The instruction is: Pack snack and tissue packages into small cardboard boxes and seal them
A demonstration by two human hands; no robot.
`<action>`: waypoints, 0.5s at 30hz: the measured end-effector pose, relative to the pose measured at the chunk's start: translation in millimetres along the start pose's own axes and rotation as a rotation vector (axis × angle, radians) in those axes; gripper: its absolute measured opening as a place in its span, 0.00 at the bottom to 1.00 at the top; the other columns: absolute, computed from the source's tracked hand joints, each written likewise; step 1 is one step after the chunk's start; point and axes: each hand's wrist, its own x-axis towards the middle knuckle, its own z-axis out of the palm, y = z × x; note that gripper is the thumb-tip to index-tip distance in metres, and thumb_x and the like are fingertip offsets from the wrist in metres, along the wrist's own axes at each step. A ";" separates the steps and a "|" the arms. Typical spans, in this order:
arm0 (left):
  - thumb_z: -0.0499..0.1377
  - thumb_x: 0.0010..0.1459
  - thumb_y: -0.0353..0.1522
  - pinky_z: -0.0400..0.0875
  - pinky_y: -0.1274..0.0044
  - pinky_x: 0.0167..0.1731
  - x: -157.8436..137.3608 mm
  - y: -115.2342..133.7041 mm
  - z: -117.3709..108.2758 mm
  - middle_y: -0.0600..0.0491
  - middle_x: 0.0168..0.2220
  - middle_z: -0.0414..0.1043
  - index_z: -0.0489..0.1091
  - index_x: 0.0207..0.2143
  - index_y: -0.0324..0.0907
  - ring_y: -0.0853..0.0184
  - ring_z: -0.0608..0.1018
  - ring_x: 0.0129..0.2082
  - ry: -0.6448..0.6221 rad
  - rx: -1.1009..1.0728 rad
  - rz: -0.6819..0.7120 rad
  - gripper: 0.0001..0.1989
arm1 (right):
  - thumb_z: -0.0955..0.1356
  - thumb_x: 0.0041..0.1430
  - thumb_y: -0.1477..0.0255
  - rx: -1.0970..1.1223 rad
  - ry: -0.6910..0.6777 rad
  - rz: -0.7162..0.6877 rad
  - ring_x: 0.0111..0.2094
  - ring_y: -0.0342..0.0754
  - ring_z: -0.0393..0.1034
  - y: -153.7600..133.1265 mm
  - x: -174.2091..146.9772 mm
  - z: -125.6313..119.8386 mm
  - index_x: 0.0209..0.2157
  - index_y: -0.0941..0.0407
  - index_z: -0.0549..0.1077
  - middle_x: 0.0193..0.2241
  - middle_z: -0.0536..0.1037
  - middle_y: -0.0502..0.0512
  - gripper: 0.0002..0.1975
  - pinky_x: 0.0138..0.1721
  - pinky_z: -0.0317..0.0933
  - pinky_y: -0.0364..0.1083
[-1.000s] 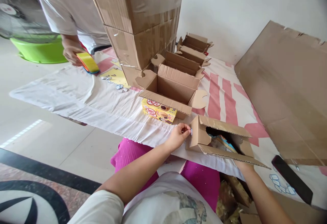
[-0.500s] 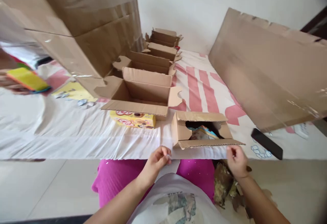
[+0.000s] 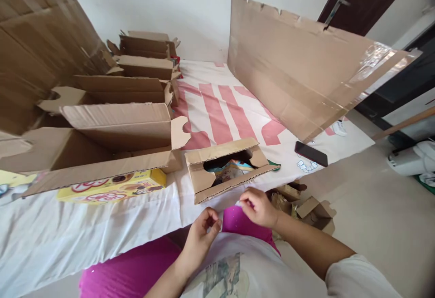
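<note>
My left hand [image 3: 204, 232] is at the table's front edge, its thumb and fingers pinched together. My right hand [image 3: 257, 207] faces it, also closed in a pinch, with a tiny pale bit at its fingertips that is too small to name. Just beyond both hands stands a small cardboard box [image 3: 200, 175], its flaps partly folded in. Through the gap in its top shows a blue and orange printed packet [image 3: 234, 165]. Neither hand touches this box. Left of it, a yellow printed carton [image 3: 112, 188] lies under the flap of a larger open cardboard box [image 3: 136, 134].
More open cardboard boxes [image 3: 146, 66] stand in a row behind. Tall cardboard panels rise at left [image 3: 34, 53] and right [image 3: 282, 66]. A dark phone [image 3: 311, 153] lies on the cloth-covered table at right, near paper cutouts [image 3: 306, 166]. An open box [image 3: 316, 212] lies on the floor.
The view has turned right. My right hand has left the right end of the small box and come in close to my left hand. The co-worker's hand at left is out of view.
</note>
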 end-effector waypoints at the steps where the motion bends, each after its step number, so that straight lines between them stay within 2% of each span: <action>1: 0.59 0.57 0.45 0.63 0.78 0.28 -0.9 -1.4 -1.7 0.56 0.27 0.63 0.64 0.30 0.42 0.70 0.66 0.27 0.010 -0.017 -0.009 0.16 | 0.64 0.59 0.64 -0.028 0.092 0.079 0.28 0.46 0.67 12.6 0.8 -11.8 0.29 0.53 0.71 0.26 0.73 0.52 0.09 0.34 0.64 0.45; 4: 0.60 0.56 0.47 0.63 0.79 0.27 -2.4 -2.3 -5.9 0.57 0.27 0.63 0.64 0.31 0.42 0.70 0.66 0.26 0.014 -0.065 -0.026 0.18 | 0.64 0.58 0.59 -0.106 0.430 0.371 0.29 0.46 0.68 63.1 1.8 -58.7 0.30 0.54 0.71 0.27 0.75 0.52 0.13 0.35 0.64 0.45; 8: 0.60 0.56 0.47 0.63 0.79 0.28 -0.9 0.2 -8.4 0.56 0.27 0.63 0.64 0.30 0.42 0.70 0.67 0.27 -0.019 -0.060 -0.038 0.18 | 0.61 0.55 0.49 -0.195 0.698 0.572 0.28 0.48 0.67 137.9 -4.5 -128.4 0.29 0.56 0.70 0.25 0.74 0.55 0.23 0.33 0.64 0.48; 11: 0.59 0.57 0.47 0.64 0.78 0.29 0.8 1.3 -8.3 0.56 0.27 0.63 0.64 0.30 0.41 0.70 0.68 0.27 -0.043 -0.041 -0.043 0.18 | 0.63 0.49 0.46 -0.244 0.775 0.700 0.23 0.47 0.65 178.7 -16.9 -162.0 0.27 0.57 0.72 0.21 0.73 0.55 0.26 0.27 0.62 0.47; 13: 0.59 0.57 0.46 0.64 0.78 0.30 1.4 0.9 -7.9 0.56 0.27 0.64 0.64 0.30 0.41 0.69 0.69 0.28 -0.058 -0.020 -0.047 0.17 | 0.66 0.48 0.47 -0.274 0.780 0.754 0.22 0.46 0.65 196.2 -25.3 -171.0 0.26 0.58 0.73 0.20 0.73 0.54 0.26 0.25 0.61 0.46; 15: 0.59 0.58 0.45 0.65 0.77 0.30 1.5 -0.5 -7.9 0.56 0.27 0.64 0.64 0.30 0.42 0.69 0.70 0.28 -0.064 0.006 -0.041 0.16 | 0.67 0.51 0.49 -0.306 0.767 0.784 0.22 0.45 0.66 207.9 -30.9 -172.4 0.26 0.59 0.74 0.21 0.74 0.54 0.24 0.26 0.62 0.45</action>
